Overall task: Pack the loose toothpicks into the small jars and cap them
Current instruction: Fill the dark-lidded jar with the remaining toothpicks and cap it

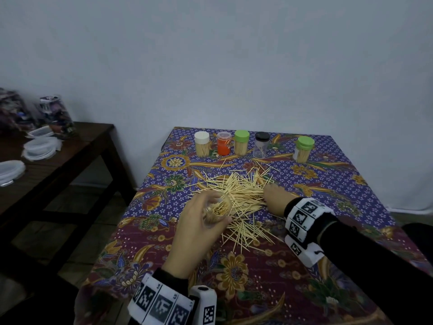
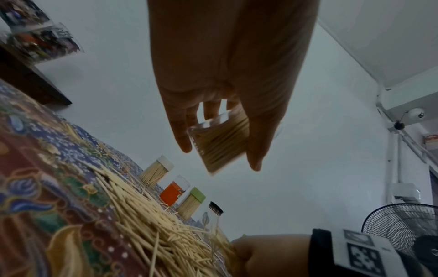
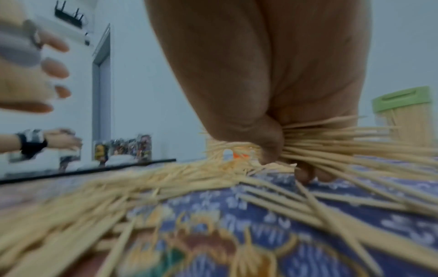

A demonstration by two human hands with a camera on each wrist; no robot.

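Gathering a bunch of toothpicks while the other hand keeps the open jar ready.

Her right hand (image 3: 272, 105) is closed around a bunch of toothpicks (image 3: 336, 142) at the far right side of the loose pile (image 1: 236, 200), the fingertips (image 3: 308, 174) touching the counter (image 1: 257, 277). The left hand (image 1: 199, 228) grips a clear jar (image 1: 216, 208), partly filled and without cap, tilted above the near left side of the pile, probably so the bunch has only a short way to go. Five capped jars (image 1: 241, 143) stand in a row at the far edge, well apart from the hands, and the cloth toward the near edge leaves room to move.
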